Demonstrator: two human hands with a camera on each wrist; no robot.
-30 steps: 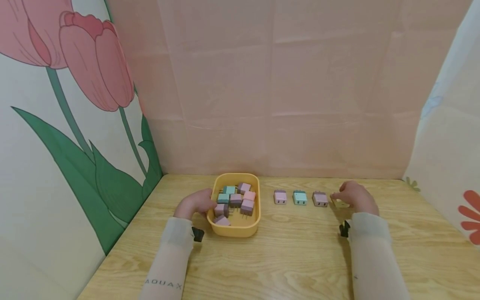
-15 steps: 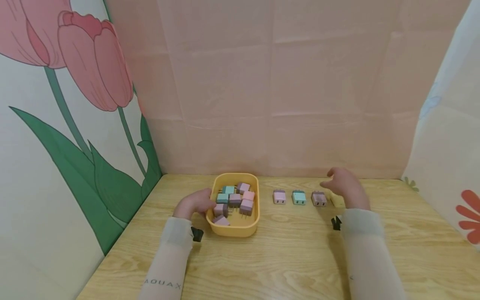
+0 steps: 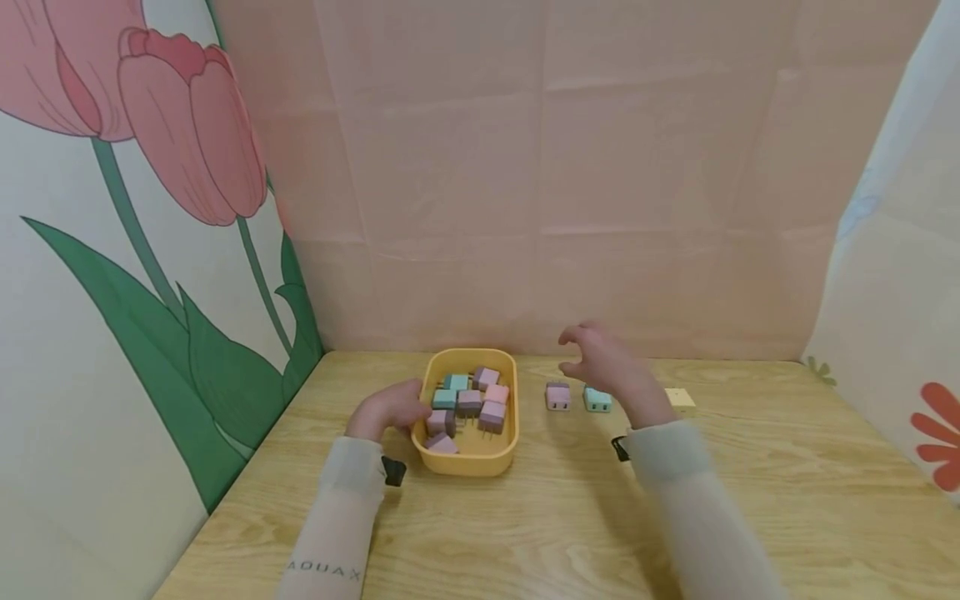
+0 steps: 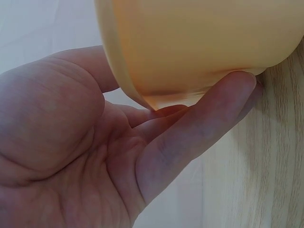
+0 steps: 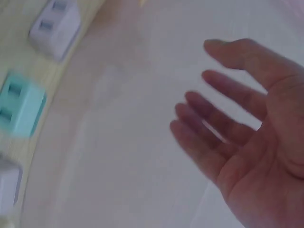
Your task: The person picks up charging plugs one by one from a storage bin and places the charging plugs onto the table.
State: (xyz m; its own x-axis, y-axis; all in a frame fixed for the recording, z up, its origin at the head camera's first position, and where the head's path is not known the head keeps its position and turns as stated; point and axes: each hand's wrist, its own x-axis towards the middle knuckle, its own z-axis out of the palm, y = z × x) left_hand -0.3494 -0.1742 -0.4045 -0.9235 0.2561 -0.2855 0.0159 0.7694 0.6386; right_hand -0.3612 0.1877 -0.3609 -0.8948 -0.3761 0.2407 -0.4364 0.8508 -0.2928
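My left hand point(image 3: 386, 410) grips the left side of a yellow plastic bin point(image 3: 470, 466). In the left wrist view its thumb hooks over the bin's rim and the fingers lie along the outer wall. Several plug chargers in purple, teal and pink lie jumbled inside, prongs showing on some. My right hand point(image 3: 609, 363) is raised over the row of chargers with fingers spread and loosely bent, holding nothing. Below it stand a light purple charger point(image 3: 558, 397) and a teal charger point(image 3: 597, 401), their two ports facing me. Another purple one is hidden behind the right wrist.
A yellow charger point(image 3: 681, 402) lies at the row's right end. The wood-grain table point(image 3: 510, 533) meets a pink backdrop point(image 3: 540, 208) just behind the row. A tulip-printed sheet point(image 3: 202, 133) borders the left, a flower-printed one the right.
My right hand has let go of the yellow charger at the row's right end, lifted, and swung left above the row. The left hand and bin have stayed put.
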